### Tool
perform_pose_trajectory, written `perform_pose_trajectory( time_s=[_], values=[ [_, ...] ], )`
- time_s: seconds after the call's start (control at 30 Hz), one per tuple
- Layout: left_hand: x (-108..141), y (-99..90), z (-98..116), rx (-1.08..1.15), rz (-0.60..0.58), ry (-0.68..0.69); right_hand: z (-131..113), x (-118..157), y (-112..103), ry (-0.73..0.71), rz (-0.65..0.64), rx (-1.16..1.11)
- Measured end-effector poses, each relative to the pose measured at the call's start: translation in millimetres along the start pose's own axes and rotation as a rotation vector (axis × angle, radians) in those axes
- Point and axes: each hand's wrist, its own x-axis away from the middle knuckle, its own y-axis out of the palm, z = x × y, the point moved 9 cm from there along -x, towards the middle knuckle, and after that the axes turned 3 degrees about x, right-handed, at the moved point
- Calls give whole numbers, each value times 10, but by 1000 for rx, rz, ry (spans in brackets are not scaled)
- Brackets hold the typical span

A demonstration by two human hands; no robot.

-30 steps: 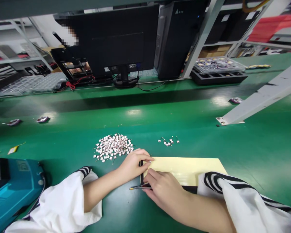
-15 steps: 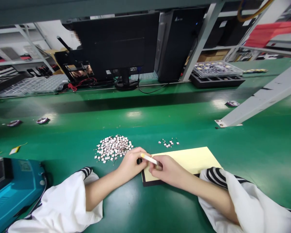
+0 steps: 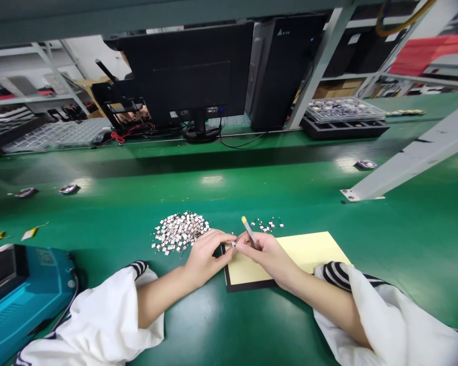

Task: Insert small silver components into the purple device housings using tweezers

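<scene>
My left hand (image 3: pixel 204 258) pinches a small whitish square piece (image 3: pixel 233 244) between thumb and fingertips, over the left edge of a pale yellow sheet or pad (image 3: pixel 305 249) with a dark border. Meeting it there, my right hand (image 3: pixel 269 256) is closed round a slim grey tool (image 3: pixel 249 230) with a yellow end pointing up; its lower end is hidden by the fingers. Left of my hands lies a heap of small whitish square pieces (image 3: pixel 181 231) with dark leads. Beyond the sheet, several similar pieces (image 3: pixel 267 225) are scattered on the green tabletop (image 3: pixel 198 320).
A teal machine (image 3: pixel 34 290) stands at the left edge, near my sleeve. Small yellow-ended pieces (image 3: pixel 29 233) lie behind it. A slanted white post (image 3: pixel 412 152) is bolted at right. The back holds a monitor (image 3: pixel 191 71), a black tower (image 3: pixel 286 71) and stacked clear trays (image 3: pixel 343 109).
The tool in my right hand has swung from lying towards the left to a more upright slant. My right hand has turned, and the small piece in my left fingertips now shows.
</scene>
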Motion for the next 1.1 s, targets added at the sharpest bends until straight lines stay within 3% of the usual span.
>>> perform_pose_trajectory(
  time_s=[0.87, 1.1],
  values=[
    [6, 17, 18, -63, -1, -30, 88, -8, 28, 83, 66, -100],
    [49, 4, -168, 50, -4, -230, 125, -35, -31, 132, 7, -160]
  ],
)
